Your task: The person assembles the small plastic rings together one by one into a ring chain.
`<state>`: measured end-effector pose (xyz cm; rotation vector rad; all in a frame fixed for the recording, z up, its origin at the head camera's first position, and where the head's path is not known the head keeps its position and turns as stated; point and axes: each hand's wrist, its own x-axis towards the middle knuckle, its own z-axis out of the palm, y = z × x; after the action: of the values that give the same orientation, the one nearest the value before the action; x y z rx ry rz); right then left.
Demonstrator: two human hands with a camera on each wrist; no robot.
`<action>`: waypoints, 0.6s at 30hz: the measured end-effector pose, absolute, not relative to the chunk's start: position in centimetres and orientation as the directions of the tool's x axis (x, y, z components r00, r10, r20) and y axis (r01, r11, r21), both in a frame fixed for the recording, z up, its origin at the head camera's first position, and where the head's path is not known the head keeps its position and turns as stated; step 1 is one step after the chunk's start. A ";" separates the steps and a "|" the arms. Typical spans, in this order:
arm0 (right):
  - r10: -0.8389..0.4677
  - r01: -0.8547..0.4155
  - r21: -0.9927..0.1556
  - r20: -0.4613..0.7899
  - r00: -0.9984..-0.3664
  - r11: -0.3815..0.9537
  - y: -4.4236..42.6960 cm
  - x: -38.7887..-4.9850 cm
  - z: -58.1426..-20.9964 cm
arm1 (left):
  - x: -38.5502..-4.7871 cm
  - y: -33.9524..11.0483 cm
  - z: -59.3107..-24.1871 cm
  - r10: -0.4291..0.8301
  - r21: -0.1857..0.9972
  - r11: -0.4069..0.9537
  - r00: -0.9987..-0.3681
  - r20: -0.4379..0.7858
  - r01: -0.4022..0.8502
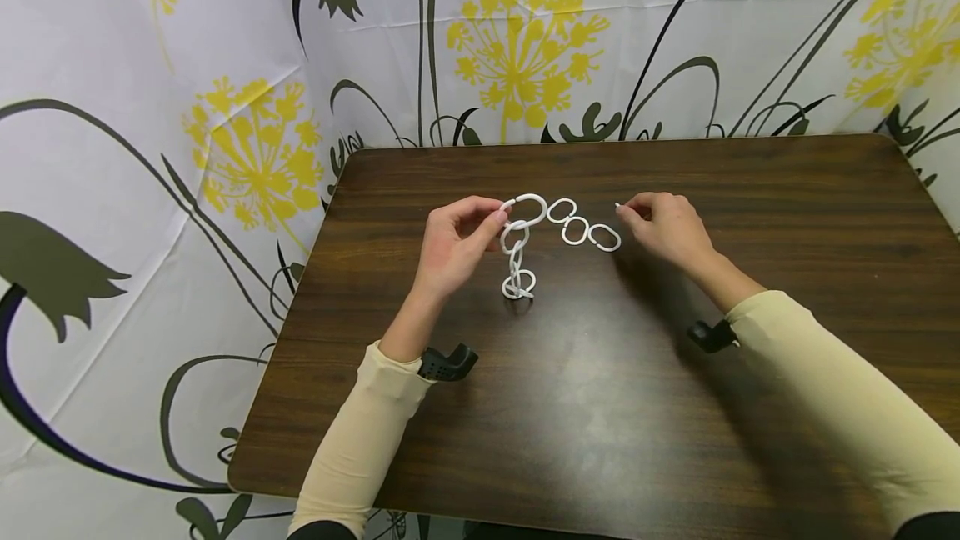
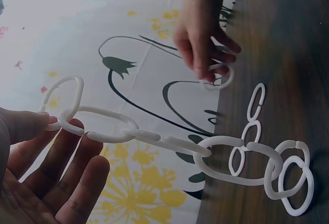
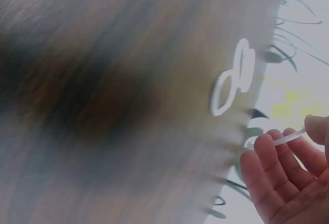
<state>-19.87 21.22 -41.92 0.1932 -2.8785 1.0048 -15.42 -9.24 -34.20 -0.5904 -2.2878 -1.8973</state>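
Observation:
A chain of several white plastic links (image 1: 516, 261) hangs from my left hand (image 1: 457, 244), which pinches its top link (image 1: 534, 200) between thumb and fingers. In the left wrist view the chain (image 2: 231, 142) stretches away from that hand (image 2: 56, 167), and its far end is near the tabletop. To the right, my right hand (image 1: 667, 227) pinches a single white link (image 2: 226, 77), mostly hidden behind the fingers in the head view. In the right wrist view, part of this link shows beside the right hand's fingers (image 3: 264, 144). Between the hands, loose white links (image 1: 575, 230) lie on the table.
The brown wood-grain table (image 1: 562, 407) has rounded corners. Behind it and along its left side hangs a white cloth (image 1: 375, 57) printed with yellow flowers and dark stems. Each wrist wears a black camera mount (image 1: 448, 363).

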 end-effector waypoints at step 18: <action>-0.148 -0.344 -0.803 0.313 -0.938 0.486 18.2 -18.7 -36.2 | -14.7 -9.0 -32.9 0.204 0.926 0.165 -0.930 0.305 0.340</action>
<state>-18.74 18.22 -36.19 0.4245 -2.5285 1.4365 -14.74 -9.03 -32.89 -0.5430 -2.3115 -1.8859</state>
